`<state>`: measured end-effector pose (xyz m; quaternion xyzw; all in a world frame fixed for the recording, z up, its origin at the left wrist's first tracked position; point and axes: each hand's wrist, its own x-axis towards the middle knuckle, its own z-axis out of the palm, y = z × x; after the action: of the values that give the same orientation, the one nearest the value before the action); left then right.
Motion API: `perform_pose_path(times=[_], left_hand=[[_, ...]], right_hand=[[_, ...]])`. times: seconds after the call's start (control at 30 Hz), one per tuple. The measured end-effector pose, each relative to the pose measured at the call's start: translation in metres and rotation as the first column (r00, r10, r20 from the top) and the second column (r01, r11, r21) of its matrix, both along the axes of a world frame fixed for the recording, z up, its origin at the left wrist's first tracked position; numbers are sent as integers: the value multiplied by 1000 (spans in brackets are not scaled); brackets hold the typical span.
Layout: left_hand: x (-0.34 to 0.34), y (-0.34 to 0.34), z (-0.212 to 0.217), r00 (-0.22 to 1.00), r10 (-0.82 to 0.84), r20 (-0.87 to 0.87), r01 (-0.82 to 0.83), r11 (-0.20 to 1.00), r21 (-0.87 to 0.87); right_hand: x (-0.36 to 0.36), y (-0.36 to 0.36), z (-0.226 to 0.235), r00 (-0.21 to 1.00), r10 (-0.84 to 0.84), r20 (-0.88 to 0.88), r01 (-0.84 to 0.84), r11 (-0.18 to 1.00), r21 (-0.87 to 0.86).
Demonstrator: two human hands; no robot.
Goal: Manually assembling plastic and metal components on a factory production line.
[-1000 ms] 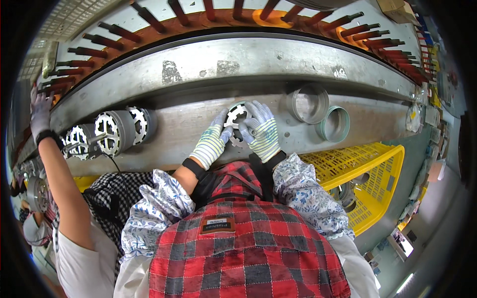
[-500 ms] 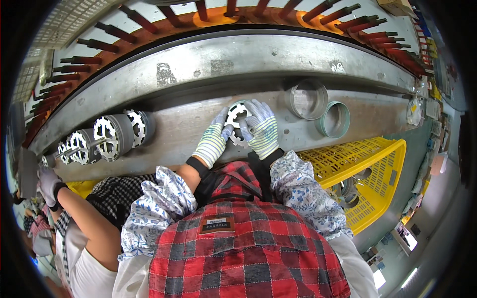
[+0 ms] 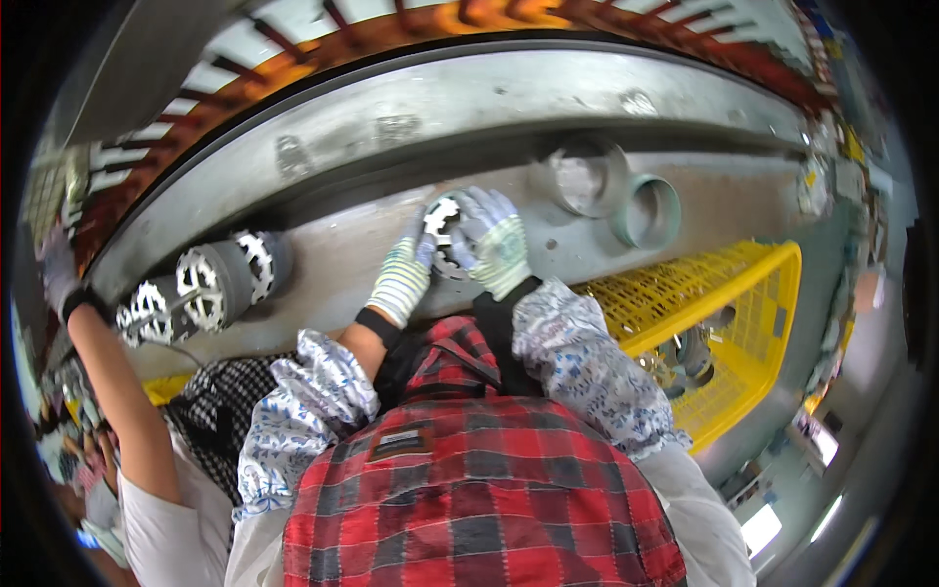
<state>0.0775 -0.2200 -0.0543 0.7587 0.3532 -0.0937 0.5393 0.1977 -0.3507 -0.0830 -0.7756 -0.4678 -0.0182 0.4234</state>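
Head view: your left hand (image 3: 403, 277) and right hand (image 3: 494, 242) together clasped one slotted metal core (image 3: 443, 228) on the grey bench (image 3: 342, 254); three similar cores (image 3: 201, 289) lay at nine o'clock, two rings (image 3: 616, 191) at two o'clock.

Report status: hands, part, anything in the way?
Left hand and right hand both grip the slotted round part on the grey bench. Nothing blocks it.

Bare bench (image 3: 333, 264) between rotor stack (image 3: 210, 289), hands (image 3: 460, 249)
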Motion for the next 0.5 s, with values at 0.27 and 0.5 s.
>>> perform_pose_path(times=[0.27,0.5], left_hand=[[-18,12,-17,968,183,-170,-229,920,-318],[-46,26,-36,973,191,134,-178,979,-103]], right_hand=[[-6,-12,11,994,73,76,-50,961,-272],[5,-162,115,947,-311,-84,316,947,56]])
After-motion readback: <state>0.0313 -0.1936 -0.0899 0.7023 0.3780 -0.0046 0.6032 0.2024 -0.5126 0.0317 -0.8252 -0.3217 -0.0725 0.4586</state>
